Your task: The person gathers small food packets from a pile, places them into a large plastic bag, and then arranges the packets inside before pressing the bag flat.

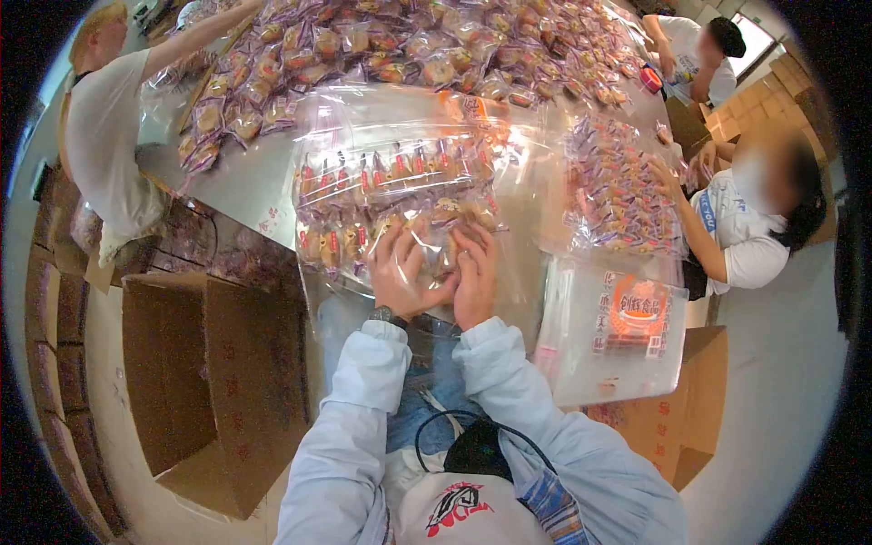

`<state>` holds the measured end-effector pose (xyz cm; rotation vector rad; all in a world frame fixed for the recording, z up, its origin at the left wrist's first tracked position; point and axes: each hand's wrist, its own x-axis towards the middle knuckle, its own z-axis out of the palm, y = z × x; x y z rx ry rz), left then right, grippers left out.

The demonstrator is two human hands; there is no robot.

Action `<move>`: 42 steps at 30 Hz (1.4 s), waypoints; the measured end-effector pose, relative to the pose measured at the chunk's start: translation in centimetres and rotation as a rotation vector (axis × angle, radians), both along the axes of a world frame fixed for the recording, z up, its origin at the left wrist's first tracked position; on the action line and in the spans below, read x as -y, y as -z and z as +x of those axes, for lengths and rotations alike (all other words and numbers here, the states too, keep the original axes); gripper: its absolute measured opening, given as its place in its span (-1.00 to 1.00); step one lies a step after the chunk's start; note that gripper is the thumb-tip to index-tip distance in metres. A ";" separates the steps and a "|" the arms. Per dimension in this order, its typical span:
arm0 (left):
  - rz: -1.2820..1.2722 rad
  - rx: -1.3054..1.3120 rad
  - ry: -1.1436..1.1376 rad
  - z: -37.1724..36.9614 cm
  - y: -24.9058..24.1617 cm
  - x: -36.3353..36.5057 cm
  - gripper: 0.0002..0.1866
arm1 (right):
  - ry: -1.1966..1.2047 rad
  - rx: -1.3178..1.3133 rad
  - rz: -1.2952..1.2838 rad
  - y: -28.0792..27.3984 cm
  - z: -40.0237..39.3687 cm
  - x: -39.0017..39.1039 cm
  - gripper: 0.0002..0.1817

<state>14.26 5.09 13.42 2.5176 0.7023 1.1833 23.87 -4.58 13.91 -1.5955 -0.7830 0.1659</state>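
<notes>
In front of me on the table lies a large clear plastic bag [363, 123], with small wrapped pastries [400, 173] standing in rows in it. My left hand [401, 272], a dark watch at its wrist, curls its fingers over pastries at the near edge of the rows. Beside it, my right hand [476, 277] is bent around the same group from the other side. Between both hands sit a few wrapped pastries [440, 250], pressed together; glare and plastic film partly hide the fingertips. The thumbs are close to each other on the near side.
A heap of wrapped pastries [409, 45] covers the table's far part. To the right lie another filled bag [622, 186] and a stack of flat printed bags [627, 331]. Open cardboard boxes [259, 381] stand on the floor at both sides. Several people work around the table.
</notes>
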 end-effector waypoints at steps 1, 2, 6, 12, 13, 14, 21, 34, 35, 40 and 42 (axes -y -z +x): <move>-0.028 -0.046 0.023 -0.2 -0.5 0.1 -0.28 | 0.017 0.019 -0.021 -0.1 0.0 0.0 -0.59; -0.014 -0.039 0.036 -0.3 -0.2 0.0 -0.29 | 0.002 0.033 -0.043 0.0 0.0 -0.1 -0.58; 0.027 -0.058 0.027 -0.1 -0.4 0.2 -0.35 | -0.010 0.105 -0.127 0.1 0.2 -0.2 -0.55; 0.033 -0.057 -0.025 0.3 1.4 0.1 -0.28 | 0.011 0.063 -0.170 -0.4 0.5 -0.1 -0.54; 0.019 -0.057 -0.026 0.2 1.3 0.2 -0.27 | 0.008 0.050 -0.165 -0.5 0.7 -0.1 -0.55; 0.004 -0.057 -0.027 0.2 1.3 0.2 -0.25 | -0.003 0.095 -0.185 -0.6 0.9 0.0 -0.55; -0.077 0.001 -0.003 0.3 0.8 0.3 -0.44 | -0.042 0.219 -0.386 -2.2 1.4 0.6 -0.47; 0.072 -0.040 -0.001 -0.1 0.9 0.1 -0.41 | -0.084 0.409 -0.507 -2.5 1.3 0.7 -0.47; 0.073 -0.049 0.003 -0.2 0.9 0.1 -0.41 | -0.108 0.407 -0.527 -2.4 1.5 0.8 -0.47; 0.062 -0.048 -0.019 0.0 0.6 0.4 -0.41 | -0.165 0.386 -0.647 -2.8 2.0 1.1 -0.47; 0.056 -0.063 -0.027 -0.1 1.1 0.2 -0.41 | -0.162 0.293 -0.579 -2.2 1.8 0.9 -0.51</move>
